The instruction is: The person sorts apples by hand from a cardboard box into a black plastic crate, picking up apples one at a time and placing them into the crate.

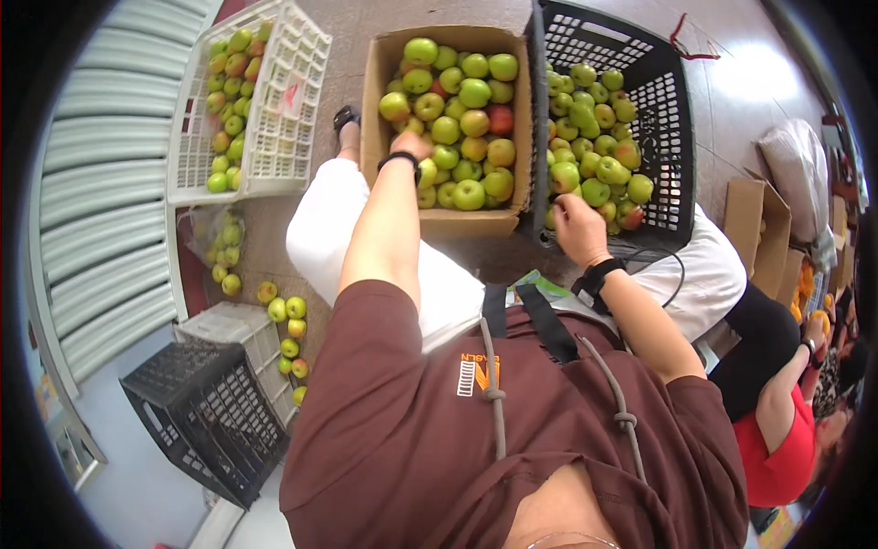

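My left hand (409, 145) reaches into a cardboard box (449, 223) filled with green and red-tinged apples (473, 123). Its fingers are bent among the fruit at the box's left side, and whether they hold an apple is hidden. To the right, my right hand (580, 230) is at the near left corner of a black plastic crate (662, 137), which holds more apples (593, 161). The fingers there curl down beside a green apple (551, 218), partly covered by the hand; a grip on it cannot be made out. The box and crate stand side by side before me.
On the left stand a white plastic crate (288, 103) of apples, a clear bag of apples (223, 233) and loose apples (296, 328) on the floor. Nearer are a black crate (206, 412) and a grey crate (230, 322). A person in red (782, 453) sits at right.
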### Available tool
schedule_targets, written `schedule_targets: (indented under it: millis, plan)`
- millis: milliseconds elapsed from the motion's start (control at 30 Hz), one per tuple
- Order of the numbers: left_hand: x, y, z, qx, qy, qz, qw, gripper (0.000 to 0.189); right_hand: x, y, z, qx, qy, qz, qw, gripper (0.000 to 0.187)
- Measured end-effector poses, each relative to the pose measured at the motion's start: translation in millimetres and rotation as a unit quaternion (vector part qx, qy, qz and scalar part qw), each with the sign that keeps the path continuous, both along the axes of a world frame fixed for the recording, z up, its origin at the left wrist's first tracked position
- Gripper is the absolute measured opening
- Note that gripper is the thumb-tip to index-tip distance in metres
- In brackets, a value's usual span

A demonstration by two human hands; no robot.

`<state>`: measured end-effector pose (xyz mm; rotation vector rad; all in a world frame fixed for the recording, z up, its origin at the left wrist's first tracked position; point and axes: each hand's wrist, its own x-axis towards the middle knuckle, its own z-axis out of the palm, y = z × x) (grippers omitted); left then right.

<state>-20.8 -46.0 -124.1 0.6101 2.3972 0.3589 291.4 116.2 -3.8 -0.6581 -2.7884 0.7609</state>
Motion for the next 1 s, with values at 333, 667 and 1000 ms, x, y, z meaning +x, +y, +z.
schedule_targets:
  millis: [333, 667, 1000]
  plan:
    - [19.8, -9.0, -33.8, -0.146, -0.103, 0.009, 0.984, 0.073, -1.1, -2.9, 10.0, 0.043, 0.012, 0.068, 0.997, 0.009]
    - [12.8, 4.5, 12.5, 0.005, -0.157, 0.178, 0.972, 0.059, 1.4, 0.1, 8.4, 0.026, 0.013, 0.056, 0.998, 0.012]
    - [95.2, 86.5, 232.7, 0.358, -0.320, -0.156, 0.863, 0.064, -38.2, 22.8, 86.3, -0.723, 0.136, -0.200, 0.647, 0.040]
